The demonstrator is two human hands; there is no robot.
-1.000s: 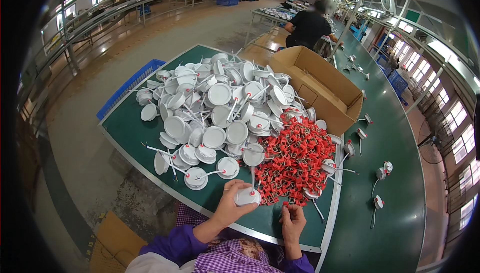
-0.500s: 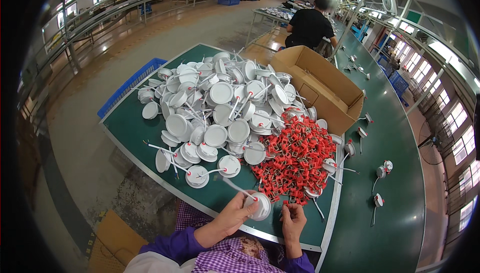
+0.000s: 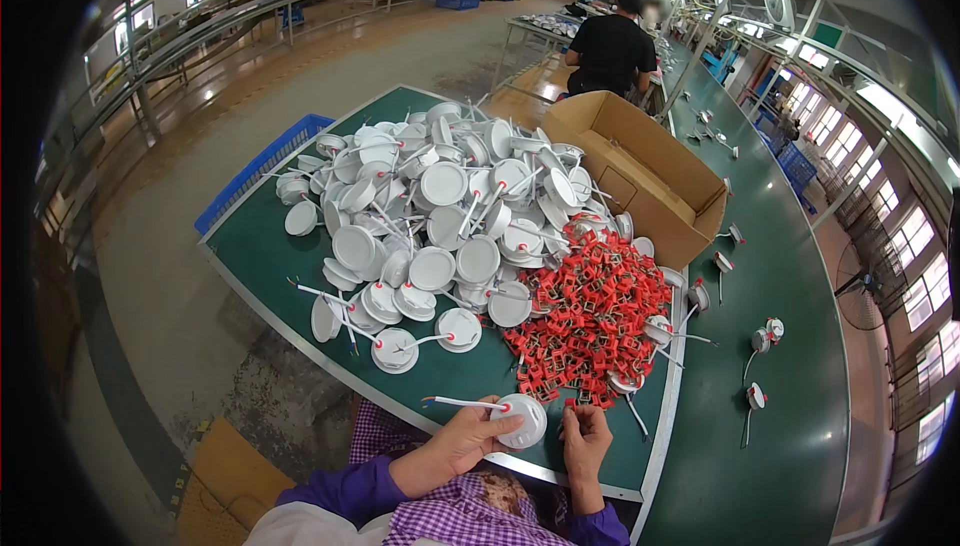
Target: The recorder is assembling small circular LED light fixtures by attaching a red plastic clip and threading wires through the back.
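Observation:
At the near edge of the green table, my left hand [image 3: 466, 438] grips a round white downlight [image 3: 523, 422], its back toward me and its white cable pointing left. Just right of the lamp, my right hand [image 3: 586, 443] is closed with thumb and finger pinched on a small red clip [image 3: 571, 404], mostly covered by the fingertips. A heap of red clips [image 3: 590, 311] with metal parts lies beyond that hand. Left of it, a large pile of white downlights [image 3: 432, 271] with short cables spreads over the table [image 3: 290, 281].
An open cardboard box [image 3: 640, 171] stands at the table's far right. A blue crate [image 3: 262, 171] sits along the left edge. To the right runs a green conveyor belt [image 3: 790, 346] carrying scattered downlights. A person in black [image 3: 612, 54] sits farther up the line.
The downlight in my left hand has turned and risen slightly, its cable swinging down to point left. My right hand stays nearly still. The person ahead has shifted a little left.

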